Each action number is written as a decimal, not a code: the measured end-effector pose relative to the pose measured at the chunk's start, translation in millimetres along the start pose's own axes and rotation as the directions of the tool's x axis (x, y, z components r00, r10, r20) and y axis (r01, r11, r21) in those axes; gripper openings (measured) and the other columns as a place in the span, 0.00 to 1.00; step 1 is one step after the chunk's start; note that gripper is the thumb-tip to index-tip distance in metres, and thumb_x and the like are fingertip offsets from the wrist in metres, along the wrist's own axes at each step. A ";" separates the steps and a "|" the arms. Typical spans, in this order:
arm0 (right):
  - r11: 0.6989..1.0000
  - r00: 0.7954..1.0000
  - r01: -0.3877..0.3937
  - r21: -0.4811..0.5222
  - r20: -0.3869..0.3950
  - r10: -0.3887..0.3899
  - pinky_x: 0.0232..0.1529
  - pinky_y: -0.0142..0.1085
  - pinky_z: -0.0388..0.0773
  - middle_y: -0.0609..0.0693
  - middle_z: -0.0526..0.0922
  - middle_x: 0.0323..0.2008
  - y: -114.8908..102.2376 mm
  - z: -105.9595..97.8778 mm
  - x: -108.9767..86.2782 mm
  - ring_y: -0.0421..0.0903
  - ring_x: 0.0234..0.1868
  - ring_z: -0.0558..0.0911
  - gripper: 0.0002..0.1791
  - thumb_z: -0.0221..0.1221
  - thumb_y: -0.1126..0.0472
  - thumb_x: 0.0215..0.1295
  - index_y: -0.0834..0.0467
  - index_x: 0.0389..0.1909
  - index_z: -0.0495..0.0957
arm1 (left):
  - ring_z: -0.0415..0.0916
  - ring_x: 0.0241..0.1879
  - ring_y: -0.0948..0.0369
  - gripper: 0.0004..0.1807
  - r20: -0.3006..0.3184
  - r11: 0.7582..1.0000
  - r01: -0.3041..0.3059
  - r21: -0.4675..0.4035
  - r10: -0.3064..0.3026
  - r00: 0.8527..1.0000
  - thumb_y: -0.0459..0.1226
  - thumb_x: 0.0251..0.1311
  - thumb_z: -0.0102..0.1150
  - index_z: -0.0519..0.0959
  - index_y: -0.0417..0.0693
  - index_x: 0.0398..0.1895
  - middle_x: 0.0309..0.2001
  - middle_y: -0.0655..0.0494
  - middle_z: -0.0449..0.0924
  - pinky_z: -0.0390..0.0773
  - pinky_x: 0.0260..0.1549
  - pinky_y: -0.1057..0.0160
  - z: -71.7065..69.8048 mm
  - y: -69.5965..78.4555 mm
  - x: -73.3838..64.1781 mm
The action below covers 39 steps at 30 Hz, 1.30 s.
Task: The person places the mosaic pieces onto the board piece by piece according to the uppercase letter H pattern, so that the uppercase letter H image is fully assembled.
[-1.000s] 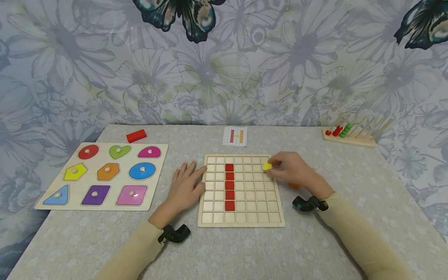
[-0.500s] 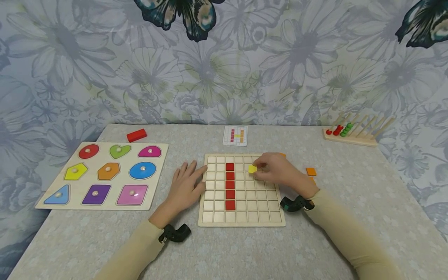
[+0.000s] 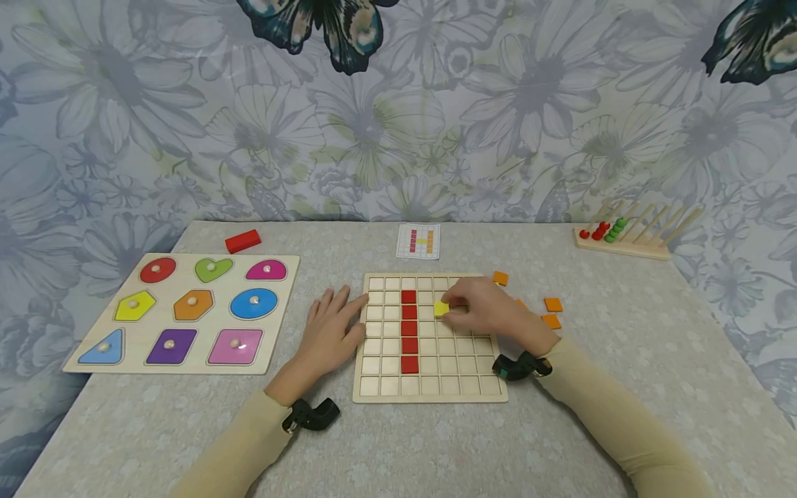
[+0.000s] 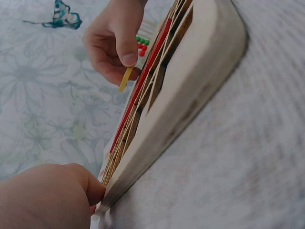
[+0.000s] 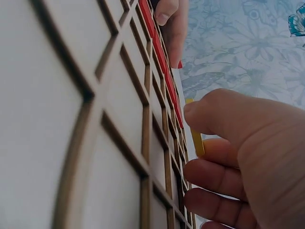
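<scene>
A wooden grid board [image 3: 429,399] lies in the middle of the table, with a column of several red square tiles [image 3: 409,328] set in its cells. My right hand [image 3: 488,308] pinches a yellow square tile [image 3: 441,308] between thumb and fingers, close over the grid to the right of the red column. In the right wrist view the yellow tile [image 5: 197,136] is seen edge-on, tilted above the cells. My left hand [image 3: 328,332] rests at the board's left edge with its fingers spread, the fingertips touching the rim.
Several orange tiles [image 3: 553,305] lie right of the board. Behind it is a printed pattern card [image 3: 418,241]. A knobbed shape puzzle [image 3: 187,311] and a red block [image 3: 243,241] stand left. At the back right is a peg rack [image 3: 623,245] with red and green beads.
My right hand has carried the yellow tile leftward from the board's right edge, then slightly nearer, uncovering orange tiles. My left hand has stayed in place.
</scene>
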State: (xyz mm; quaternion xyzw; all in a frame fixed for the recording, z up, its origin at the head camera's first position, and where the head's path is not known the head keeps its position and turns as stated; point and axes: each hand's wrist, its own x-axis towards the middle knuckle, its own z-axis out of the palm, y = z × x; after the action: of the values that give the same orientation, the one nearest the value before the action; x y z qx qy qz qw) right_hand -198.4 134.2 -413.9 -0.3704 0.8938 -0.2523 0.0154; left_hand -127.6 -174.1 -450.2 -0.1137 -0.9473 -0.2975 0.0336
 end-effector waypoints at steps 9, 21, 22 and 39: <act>0.998 0.998 0.057 -0.004 -0.004 -0.057 0.41 0.37 0.78 0.47 0.88 0.33 -2.0 1.4 -0.2 0.41 0.34 0.80 0.11 0.70 0.59 0.57 0.57 0.40 0.89 | 0.44 0.80 0.32 0.30 0.003 1.000 0.001 0.005 -0.001 1.000 0.42 0.68 0.47 0.71 0.49 0.73 0.78 0.35 0.57 0.43 0.73 0.27 0.4 0.3 -0.3; 0.996 0.998 0.064 -0.062 0.013 -0.063 0.46 0.39 0.79 0.47 0.88 0.35 -6.7 7.5 0.2 0.42 0.38 0.82 0.12 0.71 0.55 0.57 0.56 0.40 0.89 | 0.45 0.79 0.31 0.30 -0.011 1.000 -0.007 0.010 0.007 1.000 0.41 0.68 0.46 0.71 0.48 0.73 0.78 0.33 0.58 0.44 0.73 0.27 0.6 0.0 -0.2; 0.996 0.998 0.069 -0.062 0.016 -0.069 0.46 0.39 0.79 0.47 0.88 0.35 -7.4 8.2 0.3 0.42 0.37 0.82 0.12 0.71 0.55 0.57 0.56 0.40 0.89 | 0.45 0.79 0.30 0.30 -0.012 1.000 -0.008 0.013 0.008 1.000 0.41 0.68 0.47 0.71 0.47 0.73 0.78 0.33 0.58 0.44 0.72 0.27 0.7 -0.1 -0.1; 0.993 0.995 0.080 -0.087 0.061 -0.075 0.43 0.36 0.74 0.43 0.84 0.32 -19.1 13.9 0.5 0.39 0.34 0.74 0.11 0.71 0.53 0.57 0.53 0.38 0.88 | 0.44 0.79 0.31 0.30 -0.005 1.000 -0.006 0.016 0.007 1.000 0.42 0.68 0.47 0.70 0.48 0.74 0.78 0.33 0.57 0.44 0.73 0.27 1.8 -2.8 0.9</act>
State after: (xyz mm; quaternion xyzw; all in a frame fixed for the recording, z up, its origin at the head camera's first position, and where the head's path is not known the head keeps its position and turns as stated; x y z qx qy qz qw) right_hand -183.3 116.4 -417.2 -0.4121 0.8884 -0.2017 0.0146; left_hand -129.1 -175.2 -453.1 -0.1158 -0.9492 -0.2900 0.0378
